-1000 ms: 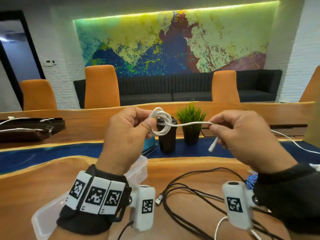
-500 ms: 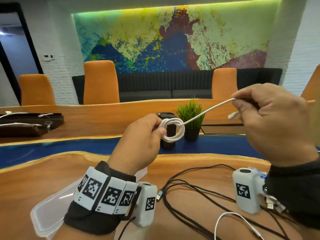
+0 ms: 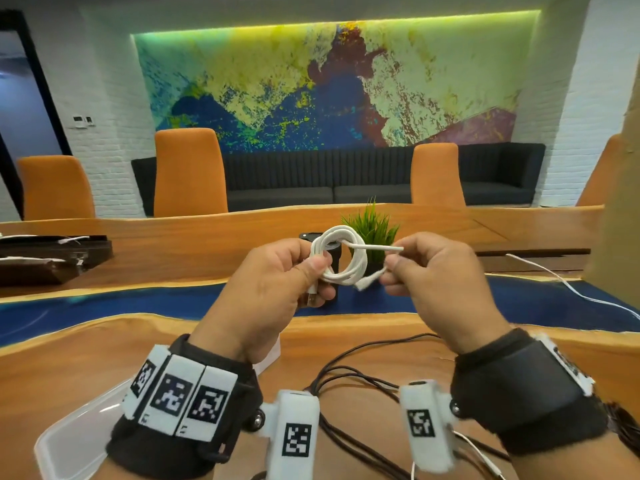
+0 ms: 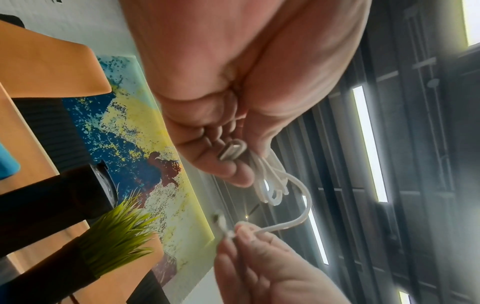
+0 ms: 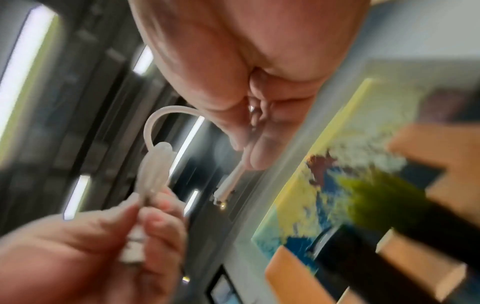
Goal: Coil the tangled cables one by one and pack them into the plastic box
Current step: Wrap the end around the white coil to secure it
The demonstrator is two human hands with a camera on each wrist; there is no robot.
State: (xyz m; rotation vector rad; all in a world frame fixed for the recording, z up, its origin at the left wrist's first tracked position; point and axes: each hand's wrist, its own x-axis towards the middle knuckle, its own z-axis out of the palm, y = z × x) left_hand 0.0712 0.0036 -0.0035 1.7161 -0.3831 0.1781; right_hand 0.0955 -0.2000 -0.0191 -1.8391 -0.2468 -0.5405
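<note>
A white cable (image 3: 341, 259) is wound into a small coil held up above the table. My left hand (image 3: 277, 282) pinches the coil at its left side; the cable's USB plug (image 3: 311, 298) pokes out below the fingers. My right hand (image 3: 429, 278) pinches the cable's free end (image 3: 372, 280) just right of the coil. In the left wrist view the coil (image 4: 270, 181) hangs from the left fingers. The right wrist view shows the end plug (image 5: 230, 183) sticking out of the right fingertips. A clear plastic box (image 3: 74, 441) lies low left, partly hidden by my left wrist.
Tangled black cables (image 3: 349, 379) lie on the wooden table (image 3: 69, 362) under my hands. Another white cable (image 3: 568, 289) runs off at the right. A small potted plant (image 3: 375, 233) and a black cup (image 3: 313, 237) stand behind the coil. A dark tray (image 3: 45, 258) sits far left.
My right hand came down and in from its raised position, bringing the free end close to the coil. The coil now has more turns and the straight stretch of cable is gone.
</note>
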